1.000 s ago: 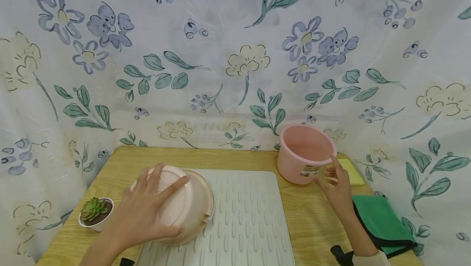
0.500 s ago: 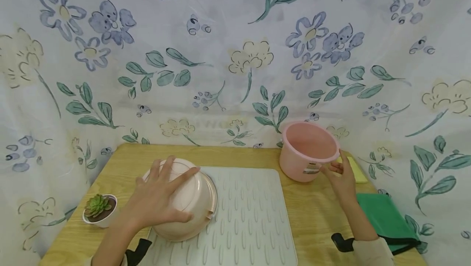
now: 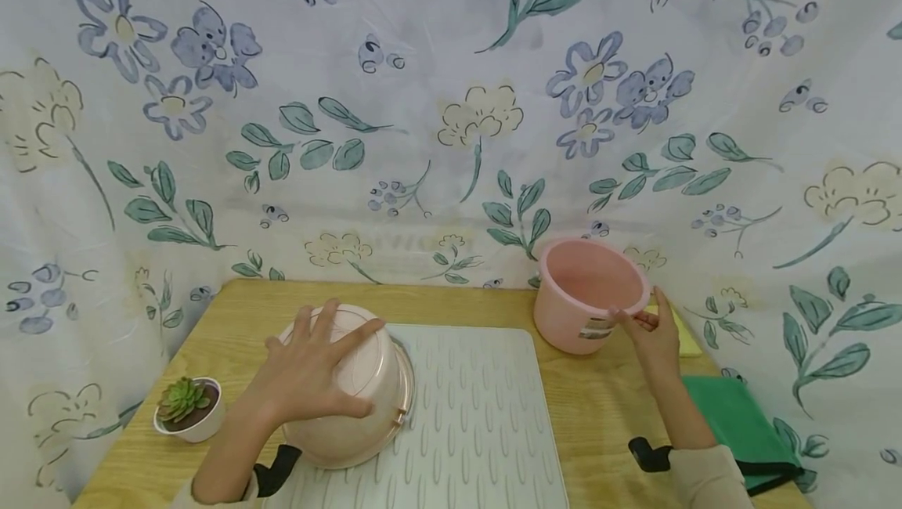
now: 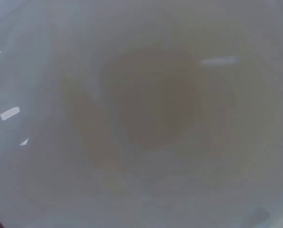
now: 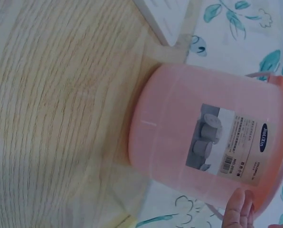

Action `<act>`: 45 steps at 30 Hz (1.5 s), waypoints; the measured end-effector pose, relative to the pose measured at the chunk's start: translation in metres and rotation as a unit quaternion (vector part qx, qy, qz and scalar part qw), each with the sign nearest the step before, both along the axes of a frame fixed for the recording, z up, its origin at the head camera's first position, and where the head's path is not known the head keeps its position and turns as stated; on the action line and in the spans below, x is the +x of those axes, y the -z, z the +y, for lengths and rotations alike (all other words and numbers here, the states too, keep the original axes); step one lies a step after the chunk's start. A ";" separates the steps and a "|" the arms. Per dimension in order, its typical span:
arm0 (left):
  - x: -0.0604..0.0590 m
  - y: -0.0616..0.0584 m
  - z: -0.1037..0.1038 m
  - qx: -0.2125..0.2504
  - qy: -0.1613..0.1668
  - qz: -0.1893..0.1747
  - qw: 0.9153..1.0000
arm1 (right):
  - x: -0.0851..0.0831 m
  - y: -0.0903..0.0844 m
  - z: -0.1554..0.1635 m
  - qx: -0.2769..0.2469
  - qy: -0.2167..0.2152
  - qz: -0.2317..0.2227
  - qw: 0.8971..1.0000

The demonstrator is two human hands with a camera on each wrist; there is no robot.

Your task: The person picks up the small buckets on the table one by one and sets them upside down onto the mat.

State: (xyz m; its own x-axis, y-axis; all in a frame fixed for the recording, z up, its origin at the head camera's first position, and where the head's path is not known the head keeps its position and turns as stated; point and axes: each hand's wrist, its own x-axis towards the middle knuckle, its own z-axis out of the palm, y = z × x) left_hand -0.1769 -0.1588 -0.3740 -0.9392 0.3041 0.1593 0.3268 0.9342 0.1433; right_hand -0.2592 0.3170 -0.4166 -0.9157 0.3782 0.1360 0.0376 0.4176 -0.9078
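Head view: left hand (image 3: 310, 372) lies spread over an upturned pale pink bowl (image 3: 366, 415), fingers fairly straight and fanned across the bowl's base, palm down on it, so pressing rather than clasping. Bowl sits tilted at the left edge of a grey ribbed mat (image 3: 472, 407), partly on the mat, partly over the wooden table (image 3: 599, 423). Right hand (image 3: 651, 337) is at the rim of a pink bucket (image 3: 585, 294), fingers and thumb pinching the rim on its right side. Bucket stands upright at the back right of the table, just beside the mat's far right corner, open side up, label facing the person.

Right wrist view: bucket (image 5: 212, 142) fills the frame, its label (image 5: 229, 145) clear, one fingertip (image 5: 239, 209) showing at the rim. Mat corner (image 5: 167, 19) is close to the bucket, wood grain of the table (image 5: 56, 118) beneath.

Left wrist view: only a blurred pale surface (image 4: 146, 109), too close to make out anything; likely the bowl but cannot tell.

Other things: small succulent pot (image 3: 186, 407) at front left of the table, near the left forearm. Green cloth (image 3: 740, 419) at the right edge, yellow sponge (image 3: 687, 337) behind it, just beside the bucket. Floral curtain (image 3: 451, 102) hangs behind and round the sides.
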 end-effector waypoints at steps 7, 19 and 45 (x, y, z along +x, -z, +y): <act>-0.002 0.000 0.000 0.005 -0.001 -0.015 1.000 | -0.005 -0.001 0.003 -0.097 -0.002 -0.018 0.995; -0.010 0.001 0.000 0.009 0.002 -0.019 1.000 | -0.012 -0.008 0.010 -0.284 -0.052 -0.026 0.957; -0.026 -0.002 0.005 0.009 0.002 -0.065 0.998 | -0.025 -0.002 0.028 -0.446 -0.172 -0.006 0.879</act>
State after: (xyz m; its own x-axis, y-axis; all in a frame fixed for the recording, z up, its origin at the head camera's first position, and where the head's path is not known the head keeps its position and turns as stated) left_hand -0.2032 -0.1535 -0.3719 -0.9509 0.3065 0.0419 0.3085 0.9296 0.2015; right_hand -0.2843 0.3447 -0.4148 -0.9960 0.0303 -0.0838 0.0598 -0.4704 -0.8804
